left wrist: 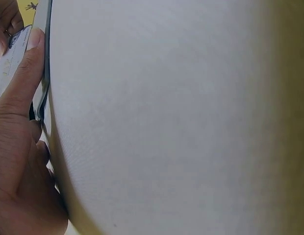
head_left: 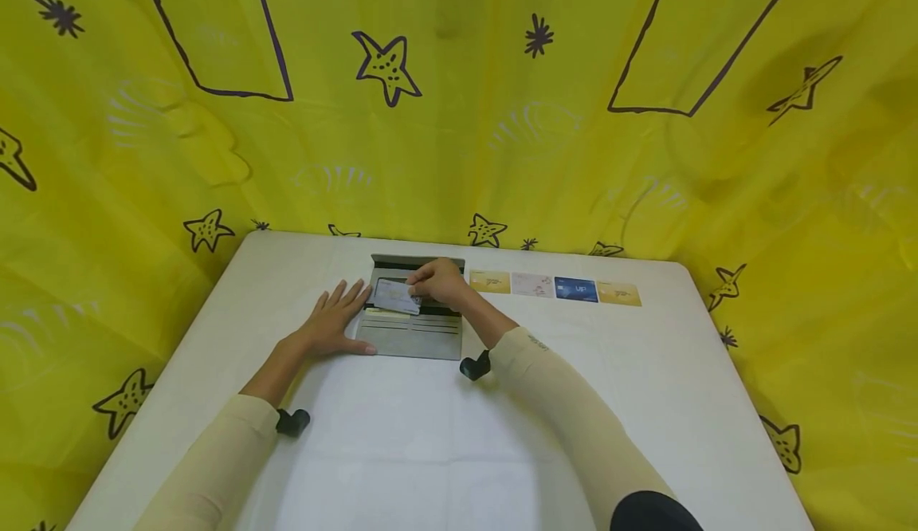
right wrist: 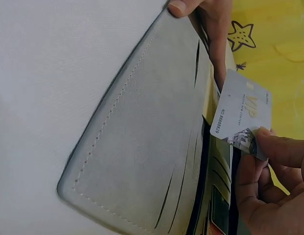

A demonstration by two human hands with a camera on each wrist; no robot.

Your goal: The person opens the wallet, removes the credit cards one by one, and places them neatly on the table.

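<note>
An opened grey wallet [head_left: 409,345] with card slots lies on the white table. My right hand [head_left: 439,282] pinches a silver VIP card [right wrist: 242,112] by one corner, thumb on its printed face. The card is tilted above the wallet's dark fold in the right wrist view. Along the wallet's left edge, my left hand [head_left: 330,324] rests with its fingers spread and fairly straight. Its thumb [right wrist: 178,7] presses on the wallet's near left corner. A dark green card [right wrist: 220,209] shows in a slot of the upper flap.
To the right of the wallet, several cards lie in a row: a gold card [head_left: 490,281], a pale floral card [head_left: 532,285], a blue VIP card [head_left: 576,289] and another gold card [head_left: 619,293]. A yellow patterned curtain [head_left: 445,156] hangs behind the white table [head_left: 402,451].
</note>
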